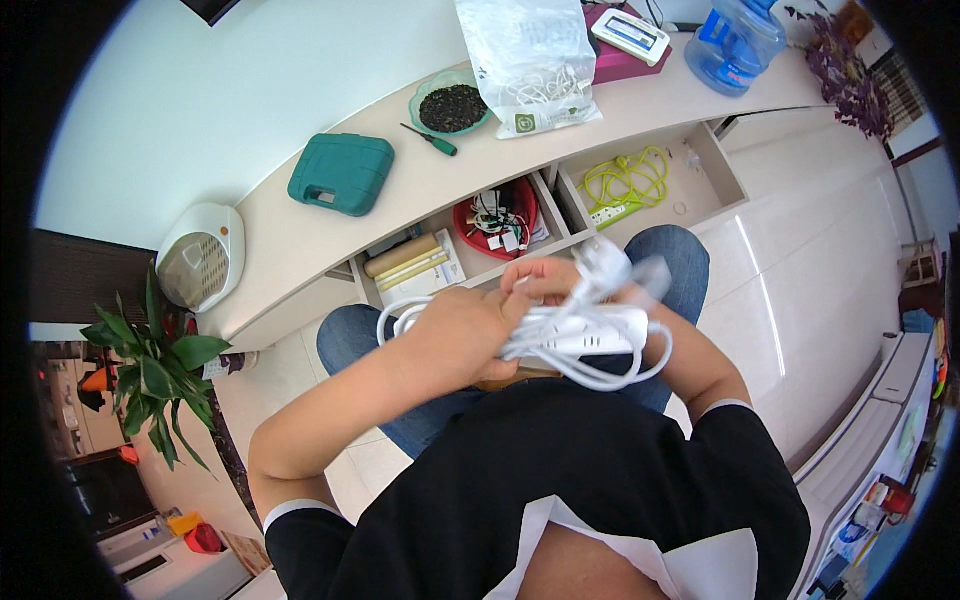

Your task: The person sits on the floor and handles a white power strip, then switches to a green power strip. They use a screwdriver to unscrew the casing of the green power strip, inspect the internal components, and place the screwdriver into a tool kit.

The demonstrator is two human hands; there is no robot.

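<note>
A white power strip (pixel 612 328) with its white cord looped round it is held above my lap. My left hand (pixel 462 328) is closed round the bundle of cord at the strip's left end, and loops stick out on both sides of it. My right hand (pixel 543 280) is closed, its fingers curled on the cord at the top of the bundle, close to the left thumb. Beside it the cord's white plug (pixel 603 268) is smeared by motion. Part of the right hand and wrist is hidden behind the plug and strip.
Two drawers stand open ahead: one holds a red basket (pixel 463 222) of cables and chargers, the other a yellow-green extension cord (pixel 625 182). On the cabinet are a green case (pixel 342 173), a screwdriver (pixel 430 140), a bowl of seeds (pixel 452 106), a plastic bag (pixel 530 60) and a blue water jug (pixel 735 50).
</note>
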